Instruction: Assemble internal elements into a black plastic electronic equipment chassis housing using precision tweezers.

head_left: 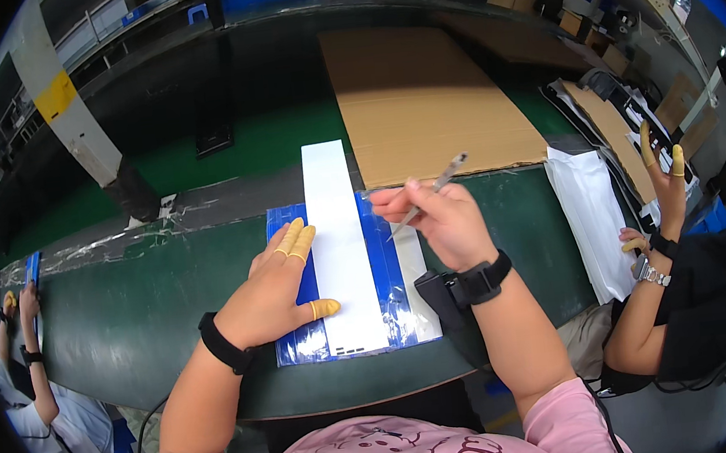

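Head view, looking straight down over the green bench (124, 313). The long white strip (339, 247) lies in front of the person, its long axis running near to far, the near end at the bench edge and the far end reaching toward the cardboard sheet (421, 105). Under it sits a blue plastic-wrapped pack (386, 277), showing on both sides of the strip.

Left hand (277, 293) is flat on the left edge of the pack, palm down, nothing gripped; the yellow finger cots (295, 238) press just beside the strip's left edge, and the thumb tip touches the strip lower down.

Right hand (433, 219) is up off the surface, fingers pinched shut on a pair of slim metal tweezers (439, 187). The tool slants: one end points far and right, the other dips near and left toward the pack. From that grip the strip lies to the left and slightly nearer, close by. Whether the tweezer tips hold anything is too small to tell.

Left hand is the one in contact; right hand hovers just beside the strip's right edge.

Off to the right, a co-worker's raised hand (665, 168) with yellow cots, near a white stack (591, 202). Far left, another person's arm (35, 349).
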`<action>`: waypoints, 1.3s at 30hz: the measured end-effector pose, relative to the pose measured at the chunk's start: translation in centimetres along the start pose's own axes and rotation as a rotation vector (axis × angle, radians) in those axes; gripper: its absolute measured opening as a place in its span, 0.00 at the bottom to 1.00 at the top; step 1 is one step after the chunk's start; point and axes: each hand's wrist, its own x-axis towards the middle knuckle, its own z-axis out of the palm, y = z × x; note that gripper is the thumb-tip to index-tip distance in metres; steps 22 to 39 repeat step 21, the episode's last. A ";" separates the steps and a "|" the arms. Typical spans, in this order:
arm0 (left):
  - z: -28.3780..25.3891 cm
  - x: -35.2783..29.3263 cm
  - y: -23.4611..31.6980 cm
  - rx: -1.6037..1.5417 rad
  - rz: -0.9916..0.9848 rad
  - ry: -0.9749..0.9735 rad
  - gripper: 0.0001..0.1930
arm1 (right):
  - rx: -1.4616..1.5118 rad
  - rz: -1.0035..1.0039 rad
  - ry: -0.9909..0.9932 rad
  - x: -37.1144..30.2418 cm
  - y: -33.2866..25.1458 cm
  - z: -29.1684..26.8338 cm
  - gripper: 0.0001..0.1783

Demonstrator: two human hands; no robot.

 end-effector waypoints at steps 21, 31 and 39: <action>-0.1 -0.4 -1.5 -0.047 -0.013 -0.083 0.44 | -0.913 0.106 0.111 5.3 3.6 3.6 0.14; -0.1 -0.4 -1.5 -0.047 -0.013 -0.083 0.44 | -0.913 0.106 0.111 5.3 3.6 3.6 0.14; -0.1 -0.4 -1.5 -0.047 -0.013 -0.083 0.44 | -0.913 0.106 0.111 5.3 3.6 3.6 0.14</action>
